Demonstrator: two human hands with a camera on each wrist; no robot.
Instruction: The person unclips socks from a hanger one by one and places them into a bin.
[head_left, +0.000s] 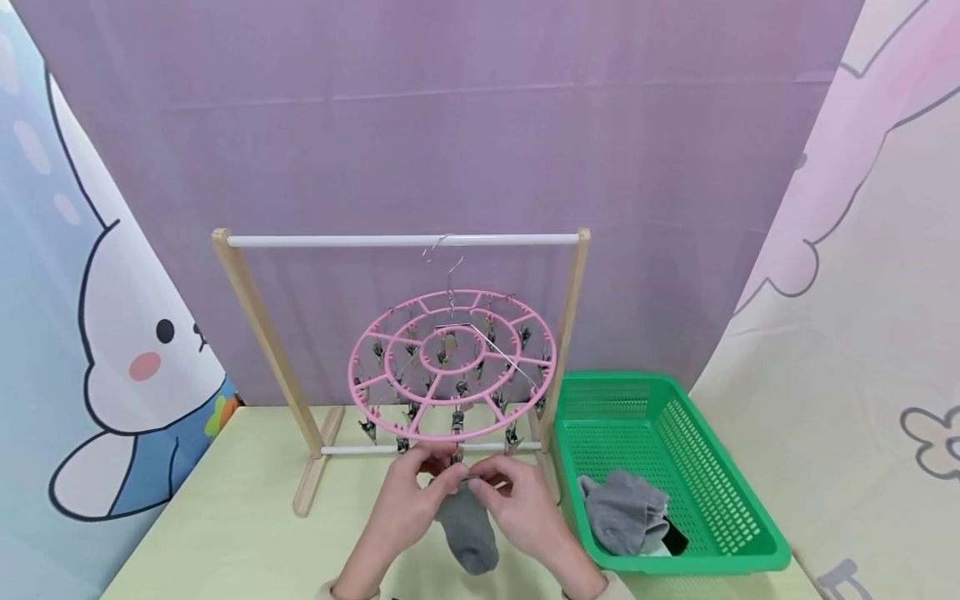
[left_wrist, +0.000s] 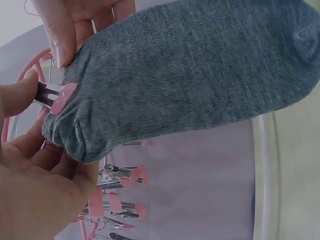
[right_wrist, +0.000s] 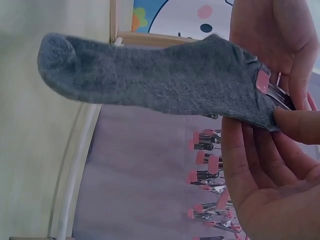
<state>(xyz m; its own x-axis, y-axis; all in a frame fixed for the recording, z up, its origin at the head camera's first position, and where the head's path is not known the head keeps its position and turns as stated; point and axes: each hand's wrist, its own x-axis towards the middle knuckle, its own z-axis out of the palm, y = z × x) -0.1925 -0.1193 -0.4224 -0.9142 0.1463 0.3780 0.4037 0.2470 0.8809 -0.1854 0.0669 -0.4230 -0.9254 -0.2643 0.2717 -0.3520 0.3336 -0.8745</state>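
Observation:
A grey sock (head_left: 468, 533) hangs toe down below the near rim of a round pink clip hanger (head_left: 415, 435). One metal clip with pink tips (left_wrist: 62, 97) bites the sock's gathered cuff. My left hand (head_left: 408, 500) pinches that clip's handle end, thumb on the metal, its other fingers behind the cuff. On the other side, my right hand (head_left: 521, 504) pinches the cuff's edge between thumb and fingers, close beside the clip. The right wrist view shows the sock (right_wrist: 150, 80) stretched out lengthwise, with my right hand's fingers behind its cuff.
The hanger hooks onto the white bar (head_left: 337, 241) of a wooden-sided rack (head_left: 266, 342). More clips (right_wrist: 205, 175) dangle from its rings. At right stands a green basket (head_left: 720, 467) with grey fabric (head_left: 624, 508) and a black piece (head_left: 675, 537) inside.

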